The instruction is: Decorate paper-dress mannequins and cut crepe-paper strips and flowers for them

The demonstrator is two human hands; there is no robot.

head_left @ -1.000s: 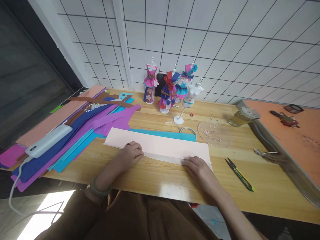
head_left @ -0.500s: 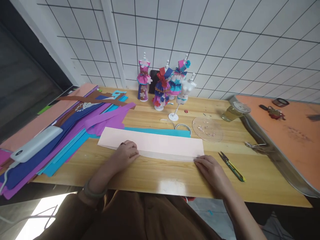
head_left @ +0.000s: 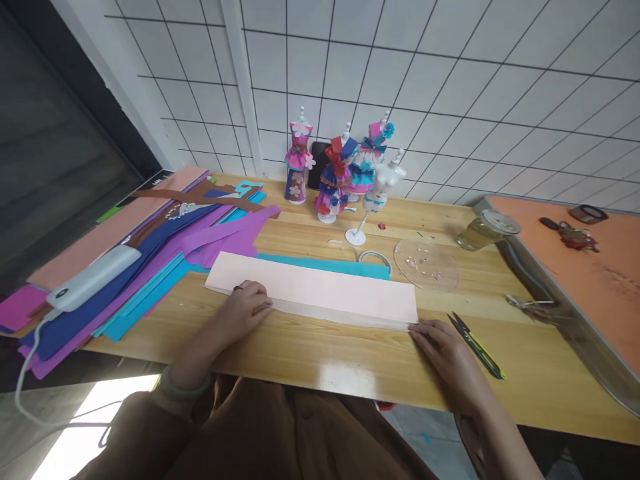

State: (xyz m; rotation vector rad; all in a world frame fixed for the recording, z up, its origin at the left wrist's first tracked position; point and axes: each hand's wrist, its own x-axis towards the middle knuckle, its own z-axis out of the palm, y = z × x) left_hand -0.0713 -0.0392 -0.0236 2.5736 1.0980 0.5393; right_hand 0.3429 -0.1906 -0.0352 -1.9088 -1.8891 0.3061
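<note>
A long pale pink sheet [head_left: 320, 285] lies across the wooden table, with a narrow whitish strip along its near edge. My left hand [head_left: 247, 310] is closed at that edge, left of the middle, fingers bent and pinching it. At the near right corner my right hand [head_left: 443, 347] has thumb and fingers pressed together on the sheet. A teal strip [head_left: 325, 265] shows behind the pink sheet. Just right of my right hand lie yellow and black thread snips [head_left: 477, 347].
Dressed mini mannequins [head_left: 299, 157] and a bare white one [head_left: 387, 179] stand near the wall. Coloured sheets [head_left: 150, 267] and a white heating tool [head_left: 95, 277] lie left. A clear dish [head_left: 425, 267], tape roll [head_left: 375, 260], jar [head_left: 487, 230] and orange-lined tray [head_left: 550, 260] are right.
The view has shifted slightly, so the table things appear further right. Both hands remain on the sheet's near edge; the left one has slid slightly leftward along it.
</note>
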